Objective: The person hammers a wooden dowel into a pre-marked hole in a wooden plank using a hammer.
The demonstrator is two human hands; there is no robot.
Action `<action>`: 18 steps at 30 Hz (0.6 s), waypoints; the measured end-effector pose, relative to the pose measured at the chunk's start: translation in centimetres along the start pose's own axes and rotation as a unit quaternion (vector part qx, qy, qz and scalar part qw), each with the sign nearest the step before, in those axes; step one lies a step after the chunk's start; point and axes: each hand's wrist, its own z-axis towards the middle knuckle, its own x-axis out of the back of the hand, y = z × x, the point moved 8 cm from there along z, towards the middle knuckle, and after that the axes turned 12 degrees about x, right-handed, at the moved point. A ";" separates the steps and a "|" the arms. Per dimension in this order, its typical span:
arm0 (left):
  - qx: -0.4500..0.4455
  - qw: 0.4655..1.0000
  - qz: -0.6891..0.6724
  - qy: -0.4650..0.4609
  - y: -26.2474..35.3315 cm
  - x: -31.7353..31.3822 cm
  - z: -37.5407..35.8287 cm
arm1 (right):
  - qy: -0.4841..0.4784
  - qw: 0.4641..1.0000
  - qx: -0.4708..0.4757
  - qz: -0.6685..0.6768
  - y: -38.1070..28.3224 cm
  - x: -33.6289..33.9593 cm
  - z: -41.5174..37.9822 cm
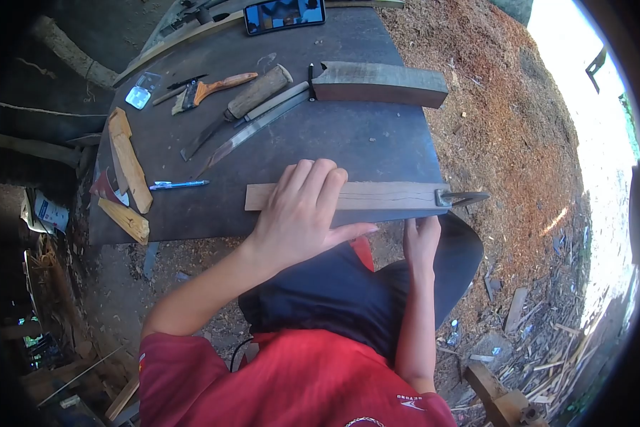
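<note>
A narrow wooden strip lies along the near edge of the dark table. A metal clamp sits on its right end, with part of it jutting past the table's right side. My left hand rests over the strip's left part, fingers curled over the far edge and thumb on the near side. Below the clamp, at the table's near edge, is my right hand; its fingertips go under the tabletop, and what they hold, if anything, is hidden.
Farther back lie a thick wooden block, a chisel with a wooden handle, a brush and a phone. On the left are a blue pen and wood pieces. Sawdust covers the ground at right.
</note>
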 end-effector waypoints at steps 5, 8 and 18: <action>0.026 1.000 0.016 0.007 0.2 -0.4 -1.0 | -0.005 1.000 -0.006 -0.019 0.0 -0.1 -0.1; 0.030 0.999 0.022 0.008 0.3 -0.3 -1.1 | -0.004 1.000 -0.008 -0.011 0.1 -0.1 -0.1; 0.012 1.000 -0.012 -0.018 0.7 0.3 -0.3 | -0.076 0.997 -0.017 0.025 -2.0 8.5 -0.2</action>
